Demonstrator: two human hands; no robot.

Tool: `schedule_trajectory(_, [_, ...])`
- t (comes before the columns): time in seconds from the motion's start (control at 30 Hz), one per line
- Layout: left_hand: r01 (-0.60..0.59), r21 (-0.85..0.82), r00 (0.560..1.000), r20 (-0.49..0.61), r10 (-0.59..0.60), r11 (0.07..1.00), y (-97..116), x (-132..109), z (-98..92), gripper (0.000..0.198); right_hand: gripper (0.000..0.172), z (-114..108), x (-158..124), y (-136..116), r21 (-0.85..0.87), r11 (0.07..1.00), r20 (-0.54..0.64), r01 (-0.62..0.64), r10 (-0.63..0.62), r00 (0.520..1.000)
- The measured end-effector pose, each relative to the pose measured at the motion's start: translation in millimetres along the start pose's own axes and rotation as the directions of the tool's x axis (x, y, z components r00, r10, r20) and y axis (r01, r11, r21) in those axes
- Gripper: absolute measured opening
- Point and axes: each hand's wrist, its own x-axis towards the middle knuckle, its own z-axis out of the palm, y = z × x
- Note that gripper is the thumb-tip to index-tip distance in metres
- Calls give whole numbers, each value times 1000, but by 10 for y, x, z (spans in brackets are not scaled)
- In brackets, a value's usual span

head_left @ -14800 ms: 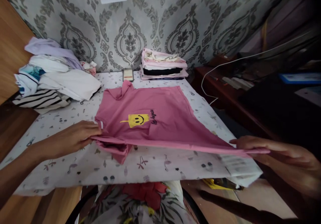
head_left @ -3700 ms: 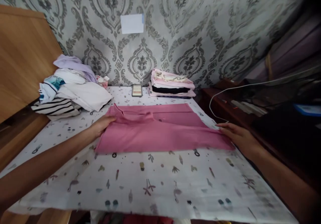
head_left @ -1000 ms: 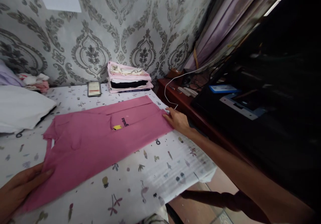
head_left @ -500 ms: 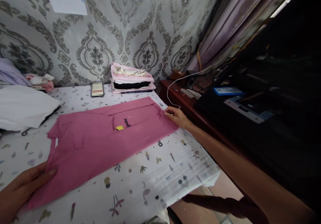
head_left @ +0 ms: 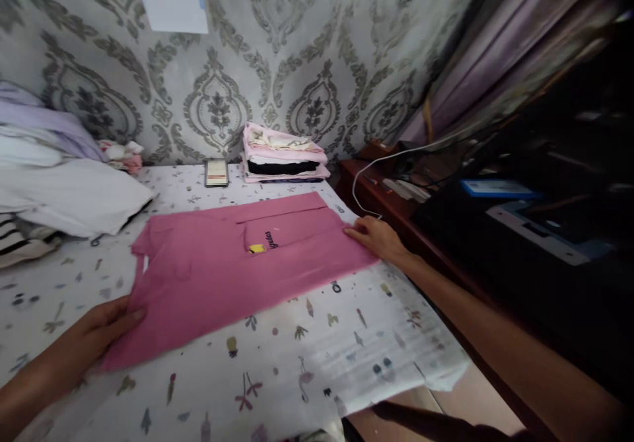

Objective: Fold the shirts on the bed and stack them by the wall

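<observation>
A pink T-shirt point(head_left: 212, 277) lies folded lengthwise across the patterned sheet, with dark lettering and a small yellow patch showing on it. Its collar end points left and its hem end right. My left hand point(head_left: 106, 326) is closed on the shirt's near left corner, thumb on top and the other fingers partly hidden beneath the cloth. At the far right end, my right hand point(head_left: 379, 238) pinches the hem between thumb and fingers.
Behind the shirt stands a stack of folded clothes point(head_left: 284, 158) beside a small framed card point(head_left: 216, 172). Loose white and lilac clothes point(head_left: 94, 191) are heaped at the left. A dark red wooden cabinet point(head_left: 349, 174) with a white cable point(head_left: 396, 154) borders the right side.
The whole view has shifted, so the scene sits farther right. Both hands keep hold of the shirt, and the cloth by my right hand looks less bunched.
</observation>
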Motion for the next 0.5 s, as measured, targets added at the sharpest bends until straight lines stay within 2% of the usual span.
schedule_trajectory(0.03, [16, -13, 1000, 25, -16, 1000, 54, -41, 7, 64, 35, 1, -14, -9, -24, 999, -35, -41, 40, 999])
schedule_trajectory(0.1, [10, -78, 989, 151, 2, 997, 127, -95, 18, 63, 35, 7, -1, -116, -56, 996, -152, -69, 60, 987])
schedule_trajectory(0.17, [-9, -161, 957, 283, 55, 987, 159, -118, 23, 59, 33, 19, 76, -388, -28, 999, -235, 32, -38, 971])
schedule_trajectory(0.2, [-18, -194, 942, 326, 82, 981, 166, -122, 24, 57, 31, 30, 135, -593, 20, 992, -225, 126, -118, 967])
schedule_trajectory(0.27, [-35, -237, 918, 376, 125, 971, 171, -127, 23, 54, 27, 61, 276, -1116, 173, 932, -128, 318, -299, 946])
schedule_trajectory(0.33, [-48, -276, 897, 411, 163, 960, 168, -128, 20, 51, 28, 108, 425, -1712, 304, 826, -35, 474, -488, 872])
schedule_trajectory(0.4, [-53, -315, 881, 432, 193, 948, 156, -125, 19, 47, 27, 165, 557, -2276, 313, 785, -7, 535, -561, 828])
schedule_trajectory(0.5, [-71, -332, 881, 422, 215, 941, 118, -98, 26, 45, 27, 258, 723, -2904, 296, 806, 58, 512, -551, 833])
